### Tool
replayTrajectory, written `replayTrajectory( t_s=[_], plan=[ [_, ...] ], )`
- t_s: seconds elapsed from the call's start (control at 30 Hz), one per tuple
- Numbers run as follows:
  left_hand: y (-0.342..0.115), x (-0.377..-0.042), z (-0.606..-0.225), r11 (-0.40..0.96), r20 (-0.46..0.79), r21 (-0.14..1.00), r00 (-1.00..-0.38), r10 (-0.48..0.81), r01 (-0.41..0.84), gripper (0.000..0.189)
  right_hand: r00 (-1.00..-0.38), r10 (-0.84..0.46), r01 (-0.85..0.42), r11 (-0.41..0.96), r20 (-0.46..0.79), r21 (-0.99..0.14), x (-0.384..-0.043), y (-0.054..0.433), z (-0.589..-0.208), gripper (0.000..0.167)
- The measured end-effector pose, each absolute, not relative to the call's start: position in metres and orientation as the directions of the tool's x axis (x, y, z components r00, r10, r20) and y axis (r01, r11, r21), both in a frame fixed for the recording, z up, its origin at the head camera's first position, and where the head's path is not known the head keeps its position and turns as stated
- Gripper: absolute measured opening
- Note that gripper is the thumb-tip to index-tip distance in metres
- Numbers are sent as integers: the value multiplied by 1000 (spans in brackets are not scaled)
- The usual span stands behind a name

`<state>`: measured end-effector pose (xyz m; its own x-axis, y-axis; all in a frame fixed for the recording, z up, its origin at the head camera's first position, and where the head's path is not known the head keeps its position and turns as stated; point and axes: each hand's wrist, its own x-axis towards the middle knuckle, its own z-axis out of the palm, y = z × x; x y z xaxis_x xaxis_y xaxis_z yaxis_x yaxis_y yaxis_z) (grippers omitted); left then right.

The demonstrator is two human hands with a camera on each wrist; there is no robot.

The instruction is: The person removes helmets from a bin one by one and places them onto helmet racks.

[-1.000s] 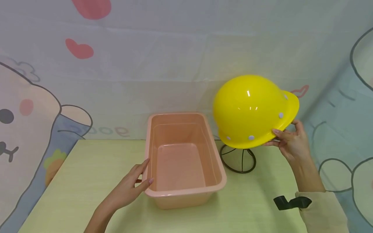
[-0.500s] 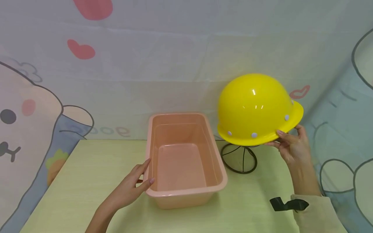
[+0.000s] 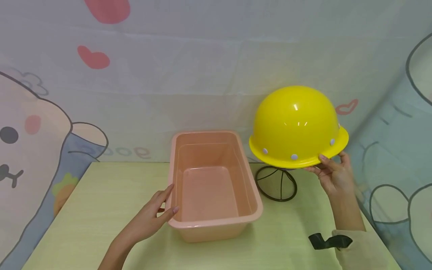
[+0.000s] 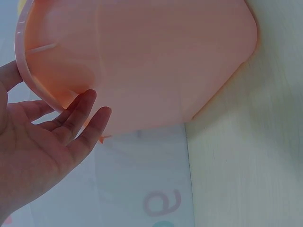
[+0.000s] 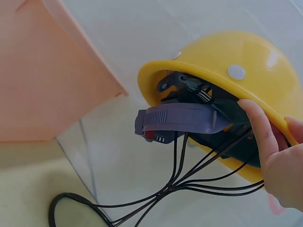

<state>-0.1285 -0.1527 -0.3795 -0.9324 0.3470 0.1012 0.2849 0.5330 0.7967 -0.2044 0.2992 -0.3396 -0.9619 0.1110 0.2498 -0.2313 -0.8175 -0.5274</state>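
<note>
A yellow hard hat point(image 3: 297, 127) with white rivets sits over a black wire stand point(image 3: 281, 185), right of a pink plastic basin point(image 3: 216, 222). My right hand point(image 3: 337, 176) pinches the hat's brim at its right side, thumb outside and fingers underneath. In the right wrist view the stand's wires point(image 5: 165, 189) run up into the hat, beside its grey headband point(image 5: 182, 117) and dark straps. How they meet inside is hidden. My left hand point(image 3: 148, 215) holds the basin's left rim, thumb over the edge and other fingers beneath it; those fingers point(image 4: 83, 113) show against the outer wall.
Both the basin and the stand's ring base rest on a pale wooden table point(image 3: 121, 187). Behind them hangs a printed cloth backdrop point(image 3: 189, 75), close to the hat and the basin. A black strap mount point(image 3: 330, 242) is on my right sleeve.
The hard hat has levelled out from a tilted pose and shifted slightly right. My right hand has moved with it, keeping its pinch on the brim. The left hand and basin stay put.
</note>
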Motion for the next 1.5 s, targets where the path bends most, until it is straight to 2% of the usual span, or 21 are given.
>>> replayTrajectory(
  t_s=[0.37,0.63,0.87,1.03,1.5],
  plan=[
    [-153,-129,-380,524,107,799,-928,357,294,64,-955,64,-206,-846,291,-491,-204,301,-351,37],
    [-152,-129,-380,525,104,801,-930,352,289,64,-975,44,-143,-877,219,-458,-201,307,-355,35],
    [-153,-129,-381,536,75,804,-938,337,257,65,-977,15,-111,-888,214,-446,-199,312,-356,36],
    [-154,-130,-380,524,88,806,-931,354,275,64,-989,12,-78,-895,151,-439,-198,316,-356,33],
    [-154,-129,-380,530,93,800,-931,354,281,63,-995,-11,-43,-863,103,-503,-195,320,-356,30]
  ],
)
